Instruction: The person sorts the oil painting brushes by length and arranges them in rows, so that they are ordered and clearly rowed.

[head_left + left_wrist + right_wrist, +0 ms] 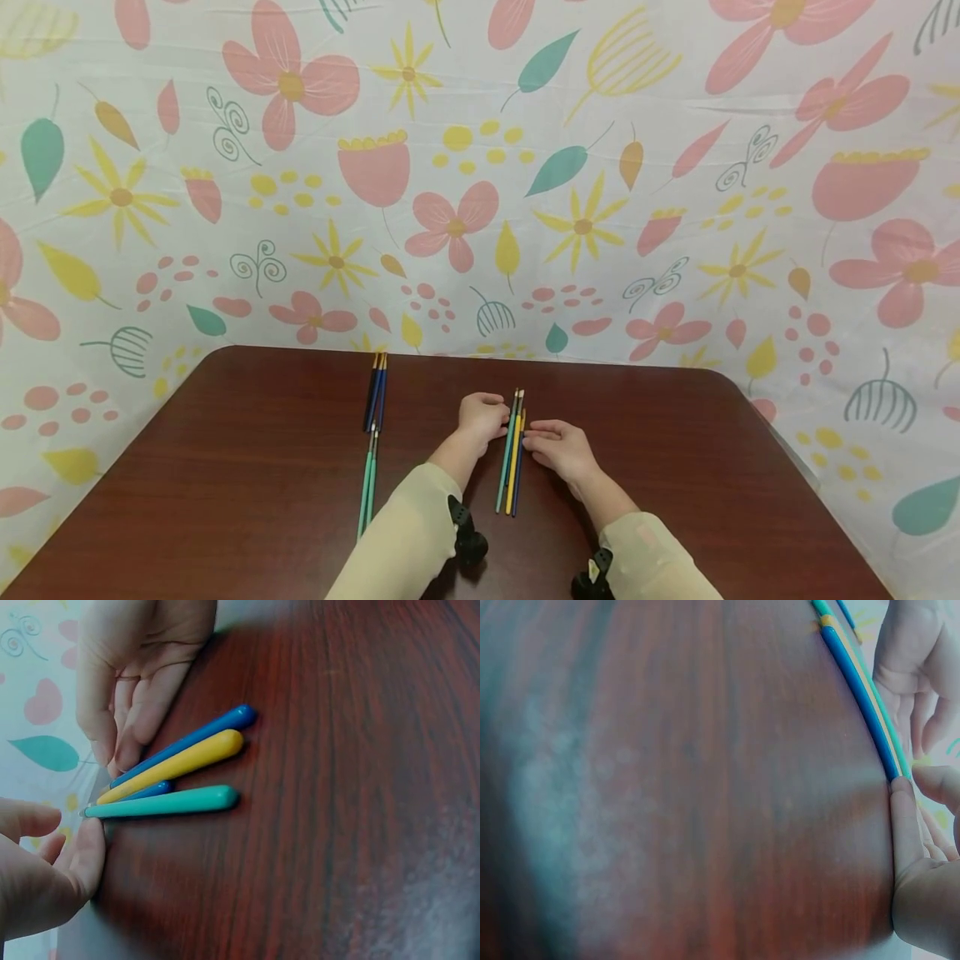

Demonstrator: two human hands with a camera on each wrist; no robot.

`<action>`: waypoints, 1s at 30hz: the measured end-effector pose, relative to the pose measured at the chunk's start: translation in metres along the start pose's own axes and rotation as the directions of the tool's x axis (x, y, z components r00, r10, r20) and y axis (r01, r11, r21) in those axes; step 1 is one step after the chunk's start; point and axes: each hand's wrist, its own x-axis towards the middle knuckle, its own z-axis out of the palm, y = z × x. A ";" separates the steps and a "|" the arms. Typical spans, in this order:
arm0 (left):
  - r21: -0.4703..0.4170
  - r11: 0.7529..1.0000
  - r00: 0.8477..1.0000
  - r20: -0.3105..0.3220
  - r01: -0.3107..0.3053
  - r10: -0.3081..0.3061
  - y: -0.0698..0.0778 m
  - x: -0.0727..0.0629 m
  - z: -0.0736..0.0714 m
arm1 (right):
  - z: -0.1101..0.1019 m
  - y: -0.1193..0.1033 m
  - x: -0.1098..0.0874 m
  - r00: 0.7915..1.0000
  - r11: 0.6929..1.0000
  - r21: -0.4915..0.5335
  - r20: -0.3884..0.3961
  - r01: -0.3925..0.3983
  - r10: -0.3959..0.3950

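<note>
A small bundle of paintbrushes lies lengthwise on the table between the two hands: a teal paintbrush, a yellow paintbrush and a blue paintbrush side by side. Another blue handle shows between the teal and yellow ones in the left wrist view. My left hand is at the bundle's left side, its thumb against the teal brush near the ferrule. On the opposite side, my right hand has a straight thumb touching the blue brush. Neither hand curls round a brush. The bristle ends point away from me.
Farther left, dark blue paintbrushes lie near the table's back edge, with teal paintbrushes in front, partly behind the left sleeve. A flower-patterned cloth hangs behind the brown table.
</note>
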 end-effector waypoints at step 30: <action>0.183 0.981 0.996 -0.048 -0.070 0.080 -0.001 0.002 -0.004 | 0.000 0.000 -0.002 1.000 1.000 -0.011 0.001 0.013 -0.013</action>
